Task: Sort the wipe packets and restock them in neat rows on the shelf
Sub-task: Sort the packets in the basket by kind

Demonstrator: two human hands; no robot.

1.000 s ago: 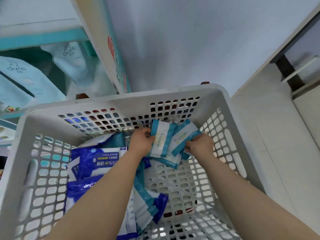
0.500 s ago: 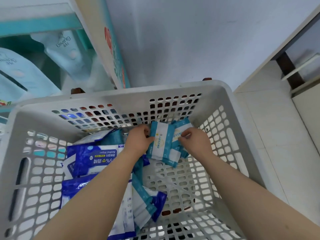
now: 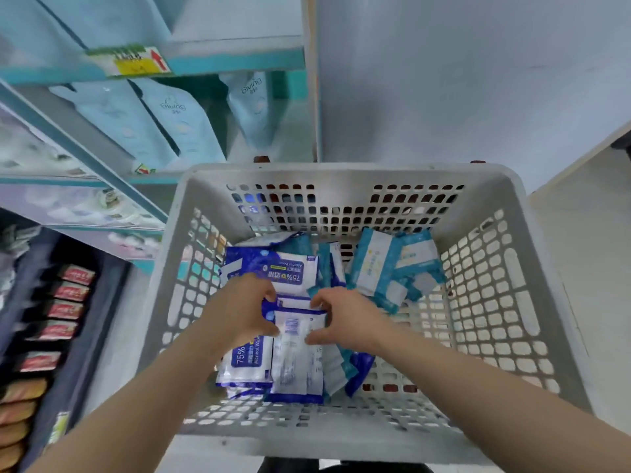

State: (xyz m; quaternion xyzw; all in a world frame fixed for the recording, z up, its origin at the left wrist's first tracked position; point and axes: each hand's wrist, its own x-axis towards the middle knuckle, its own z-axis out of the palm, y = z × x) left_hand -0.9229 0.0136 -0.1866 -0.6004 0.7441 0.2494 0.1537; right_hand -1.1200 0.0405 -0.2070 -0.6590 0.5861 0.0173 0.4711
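The shelf I have to fill rises at my ten o'clock. As far as I can see none of my wipe packets stand on it, only pale pouches of another kind. All my stock lies in the grey basket straight ahead, so I judge restocking not begun and sorting only partway. At one o'clock inside the basket sits a loose heap of teal packets, gathered but not squared. From nine to eleven o'clock the dark blue alcohol packets lie overlapped, and a few teal ones poke out beside them at five o'clock. In the middle lies the barcode-up packet. My left hand curls onto its left edge, and my right hand pinches its right edge between thumb and fingers. Left to do: finish splitting the two kinds, then line them up on the shelf.
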